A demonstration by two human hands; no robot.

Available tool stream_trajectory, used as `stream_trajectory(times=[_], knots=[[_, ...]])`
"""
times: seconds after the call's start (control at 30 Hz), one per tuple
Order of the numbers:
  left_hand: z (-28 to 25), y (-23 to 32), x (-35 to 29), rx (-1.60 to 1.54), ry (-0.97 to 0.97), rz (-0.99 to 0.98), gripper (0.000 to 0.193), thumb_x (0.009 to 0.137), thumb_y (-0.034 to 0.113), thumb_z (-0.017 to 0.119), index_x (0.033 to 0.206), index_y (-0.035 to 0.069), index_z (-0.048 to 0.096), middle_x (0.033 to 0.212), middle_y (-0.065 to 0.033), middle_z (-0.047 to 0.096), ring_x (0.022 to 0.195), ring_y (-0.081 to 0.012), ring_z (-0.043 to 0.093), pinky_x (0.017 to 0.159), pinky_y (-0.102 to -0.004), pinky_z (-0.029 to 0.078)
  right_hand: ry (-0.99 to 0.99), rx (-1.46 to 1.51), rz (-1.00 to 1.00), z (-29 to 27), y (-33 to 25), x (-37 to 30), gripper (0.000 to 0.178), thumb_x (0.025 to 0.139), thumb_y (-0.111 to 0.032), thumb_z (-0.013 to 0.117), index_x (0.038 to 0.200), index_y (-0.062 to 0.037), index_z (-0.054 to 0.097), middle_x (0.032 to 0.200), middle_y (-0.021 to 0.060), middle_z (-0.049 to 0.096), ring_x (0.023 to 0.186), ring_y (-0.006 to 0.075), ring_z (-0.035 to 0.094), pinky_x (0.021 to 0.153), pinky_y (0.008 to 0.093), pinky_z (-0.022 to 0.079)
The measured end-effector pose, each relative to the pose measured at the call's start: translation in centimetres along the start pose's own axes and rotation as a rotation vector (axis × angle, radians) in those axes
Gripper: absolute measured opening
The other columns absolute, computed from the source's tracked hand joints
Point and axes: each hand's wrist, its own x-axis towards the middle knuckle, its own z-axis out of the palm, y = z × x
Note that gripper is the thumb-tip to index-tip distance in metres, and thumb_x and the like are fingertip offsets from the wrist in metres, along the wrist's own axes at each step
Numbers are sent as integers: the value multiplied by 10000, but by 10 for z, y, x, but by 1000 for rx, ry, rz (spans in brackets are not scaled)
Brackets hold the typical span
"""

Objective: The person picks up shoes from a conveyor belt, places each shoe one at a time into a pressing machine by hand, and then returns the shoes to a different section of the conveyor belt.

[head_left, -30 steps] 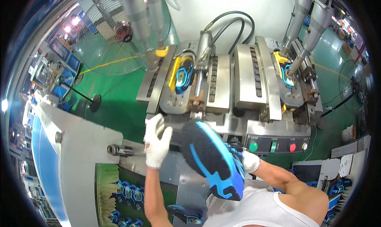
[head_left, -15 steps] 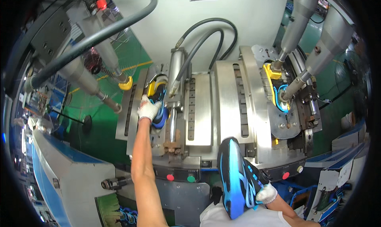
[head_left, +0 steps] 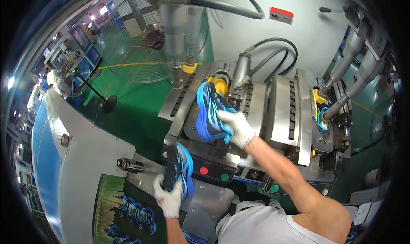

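Note:
A black-and-blue sneaker (head_left: 206, 111) with a thick blue-to-purple sole is in my right hand (head_left: 237, 126), which wears a white knit glove. It is tilted toe up, over the left station of a metal machine, just in front of a yellow form piece (head_left: 221, 86). Lower and to the left, my gloved left hand (head_left: 169, 199) grips a second, similar sneaker (head_left: 185, 169) by one end, its sole facing right. The left thumb stands apart from the shoe. Whether the right shoe touches the station is hidden.
At the machine's right station, a metal rod (head_left: 337, 108) presses down by a blue-edged shoe part. Red and green buttons (head_left: 203, 171) line the front panel. Several shoes (head_left: 139, 214) lie on a green-lined rack at lower left. A caged fan (head_left: 143, 47) stands behind.
My left hand has left the left station and come down toward me with a sneaker. My right hand has carried the other sneaker from my lap up to that station. The view has swung left.

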Motion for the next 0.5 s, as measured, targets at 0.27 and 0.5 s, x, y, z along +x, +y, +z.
stream_trajectory(times=[0.27, 0.5], knots=[[20, -120, -209, 452, 94, -717, 401, 939, 273, 752, 1225, 3, 671, 1165, -155, 723, 1014, -339, 697, 890, -442, 563, 775, -1349, -133, -101, 29, 257, 309, 851, -210, 709, 1123, -65, 731, 1123, 146, 754, 990, 312, 731, 872, 406, 575], [85, -193, -328, 440, 460, -916, 632, 826, 226, 828, 1365, 16, 572, 1243, -206, 663, 1126, -393, 651, 990, -469, 513, 16, -2659, 20, -19, 58, 244, 313, 845, -361, 725, 1108, -213, 808, 1154, 99, 775, 1079, 308, 738, 943, 458, 582]])
